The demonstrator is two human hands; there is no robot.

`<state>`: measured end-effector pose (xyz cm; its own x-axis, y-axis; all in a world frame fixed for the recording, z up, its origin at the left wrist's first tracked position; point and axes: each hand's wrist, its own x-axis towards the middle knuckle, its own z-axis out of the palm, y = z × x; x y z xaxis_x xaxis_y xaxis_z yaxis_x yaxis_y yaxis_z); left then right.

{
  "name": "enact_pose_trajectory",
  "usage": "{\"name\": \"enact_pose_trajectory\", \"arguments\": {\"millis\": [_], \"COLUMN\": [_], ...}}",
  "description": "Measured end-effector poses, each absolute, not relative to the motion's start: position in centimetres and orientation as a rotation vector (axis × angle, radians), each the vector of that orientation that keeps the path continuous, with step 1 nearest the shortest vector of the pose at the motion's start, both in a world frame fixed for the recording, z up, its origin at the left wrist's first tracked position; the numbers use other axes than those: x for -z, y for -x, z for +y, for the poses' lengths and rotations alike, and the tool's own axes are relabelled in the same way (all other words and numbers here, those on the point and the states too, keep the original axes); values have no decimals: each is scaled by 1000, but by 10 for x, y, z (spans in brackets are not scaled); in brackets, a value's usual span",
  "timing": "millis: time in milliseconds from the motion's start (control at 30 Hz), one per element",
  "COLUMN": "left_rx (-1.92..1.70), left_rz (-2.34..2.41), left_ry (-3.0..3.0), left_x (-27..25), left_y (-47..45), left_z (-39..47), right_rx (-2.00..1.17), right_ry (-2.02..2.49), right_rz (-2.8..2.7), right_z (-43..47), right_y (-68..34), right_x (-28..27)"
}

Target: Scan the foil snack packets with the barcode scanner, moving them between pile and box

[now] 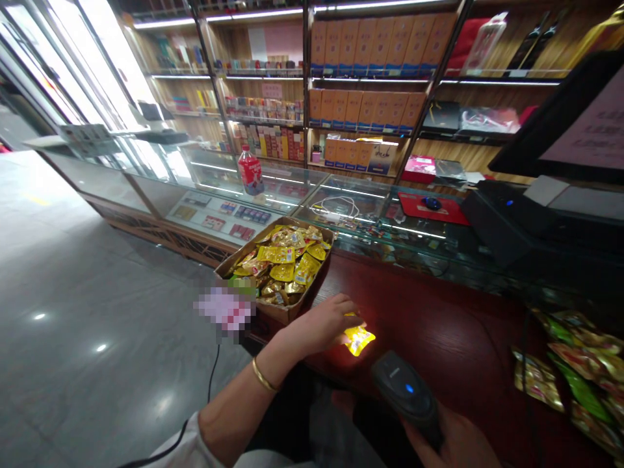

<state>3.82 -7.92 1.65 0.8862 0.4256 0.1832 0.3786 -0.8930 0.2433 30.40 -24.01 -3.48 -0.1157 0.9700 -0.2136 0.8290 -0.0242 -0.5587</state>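
My left hand (pixel 334 322), with a gold bangle on its wrist, pinches a small yellow snack packet (pixel 359 339) just above the dark red counter. Light falls brightly on that packet. In my right hand (pixel 451 435) is a black handheld barcode scanner (pixel 407 393) with a blue light on top, its head pointing at the packet. My right fingers wrap round its handle, partly cut off by the lower edge. Beyond my left hand stands an open cardboard box (pixel 298 311) heaped with yellow and gold packets (pixel 276 255).
More snack packets (pixel 585 370) lie in a pile at the right. A dark monitor (pixel 560 123) and a red mouse mat (pixel 433 209) are behind it. A red-labelled bottle (pixel 250 170) stands on the glass display case (pixel 209 175). Shelves of boxes line the wall.
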Motion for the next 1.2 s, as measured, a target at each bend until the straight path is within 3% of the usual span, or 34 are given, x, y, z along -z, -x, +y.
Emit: {"name": "enact_pose_trajectory", "arguments": {"millis": [400, 1200], "left_rx": [-313, -295], "left_rz": [578, 440], "left_ry": [-2862, -2907], "left_x": [-21, -33], "left_y": [-31, -42], "left_z": [-77, -93], "right_rx": [-1005, -891], "right_ry": [1802, 1868], "right_rz": [-1980, -1953], "right_z": [-246, -229], "right_y": [-285, -267], "right_x": [2, 6]}}
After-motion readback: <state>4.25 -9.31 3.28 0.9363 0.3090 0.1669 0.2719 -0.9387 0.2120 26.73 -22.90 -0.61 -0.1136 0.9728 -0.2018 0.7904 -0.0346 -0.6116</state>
